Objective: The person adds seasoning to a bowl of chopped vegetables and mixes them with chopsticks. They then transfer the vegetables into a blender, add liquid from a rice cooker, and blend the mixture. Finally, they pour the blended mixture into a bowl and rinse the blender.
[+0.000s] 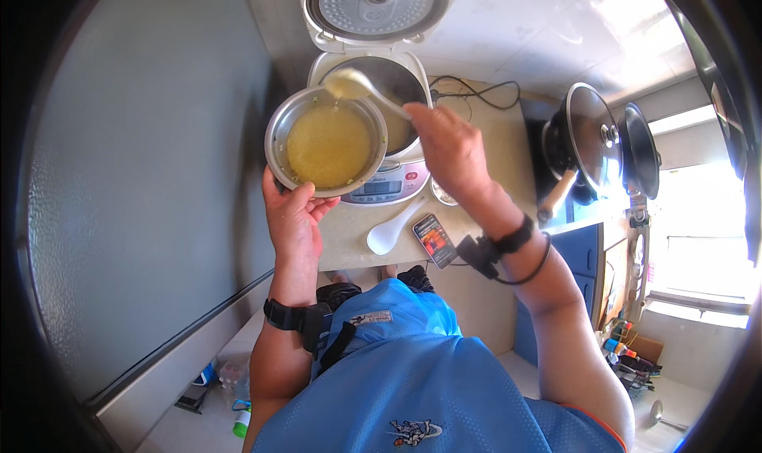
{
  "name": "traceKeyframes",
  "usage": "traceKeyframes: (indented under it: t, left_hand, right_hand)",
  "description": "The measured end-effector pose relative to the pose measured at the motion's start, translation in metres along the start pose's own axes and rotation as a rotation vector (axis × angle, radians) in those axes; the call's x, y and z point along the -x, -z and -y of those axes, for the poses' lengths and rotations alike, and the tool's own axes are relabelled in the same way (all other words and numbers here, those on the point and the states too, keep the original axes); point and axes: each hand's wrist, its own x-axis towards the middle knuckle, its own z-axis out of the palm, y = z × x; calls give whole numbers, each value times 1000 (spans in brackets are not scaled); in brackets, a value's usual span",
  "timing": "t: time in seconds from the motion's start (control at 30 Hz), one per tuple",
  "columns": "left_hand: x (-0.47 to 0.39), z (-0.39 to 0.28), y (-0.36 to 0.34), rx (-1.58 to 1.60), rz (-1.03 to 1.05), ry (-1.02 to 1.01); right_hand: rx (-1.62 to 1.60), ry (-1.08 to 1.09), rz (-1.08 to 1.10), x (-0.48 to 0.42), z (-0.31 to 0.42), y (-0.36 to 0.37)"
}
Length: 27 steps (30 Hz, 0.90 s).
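My left hand [294, 209] grips the near rim of a stainless steel bowl [276, 146], which holds a yellow porridge-like food [328, 146]. In my right hand [449, 143] is the handle of a ladle [351, 84], blurred, with yellow food in its scoop. The scoop hangs over the bowl's far rim, and a drip trails from it towards the bowl. Behind and partly under the bowl stands a Midea rice cooker [419, 182], its lid [375, 6] raised. More pale yellow food shows in the cooker's dark inner pot [411, 84]; the bowl hides part of it.
A white rice paddle [387, 234] and a lit phone [435, 240] lie on the counter [348, 244] before the cooker. A small dish [442, 194] is partly behind my right wrist. Rightward are a black cable [494, 95] and a glass-lidded pan [589, 131] on the stove.
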Motion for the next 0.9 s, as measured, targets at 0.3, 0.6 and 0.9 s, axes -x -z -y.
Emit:
traceKeyframes:
  t: [0.3,0.6,0.9]
  left_hand:
    - [1,-2,-3,-19,-16,11]
    - [9,-5,1,-13,-25,-2]
    - [16,-6,6,-50,-28,-44]
  right_hand:
    - [287,-566,432,-29,-96,-79]
    - [285,-225,987,-34,-129,-156]
    - [-1159,-1395,156,-18,-125,-122]
